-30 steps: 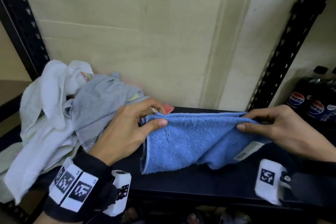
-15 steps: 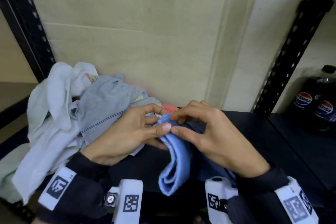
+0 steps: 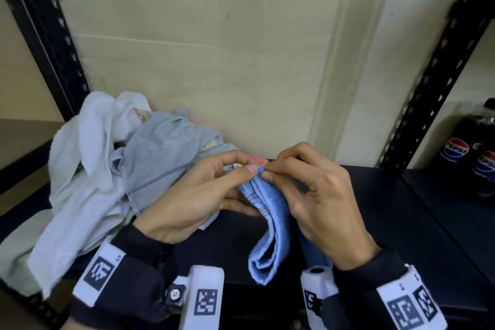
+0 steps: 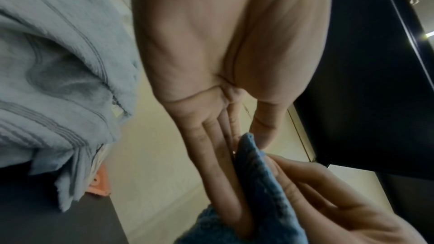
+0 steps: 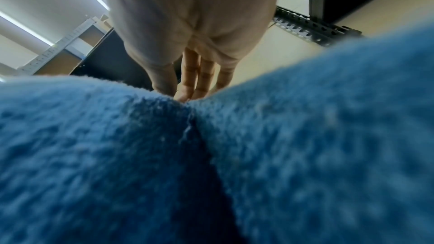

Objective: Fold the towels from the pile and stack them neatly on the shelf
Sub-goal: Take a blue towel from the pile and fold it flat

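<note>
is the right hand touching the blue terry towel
Touching. The head view shows the right hand pinching the blue terry towel at its top corner, beside the left hand.

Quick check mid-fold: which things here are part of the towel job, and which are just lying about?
Job: blue towel, pinched by left hand and right hand; towel pile; shelf.
Lying about: Pepsi bottles; orange item behind the hands.

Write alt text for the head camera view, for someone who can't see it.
Two hands pinch the top corners of a folded blue towel together above a black shelf. A pile of unfolded pale towels sits to the left; cola bottles stand at right.
</note>
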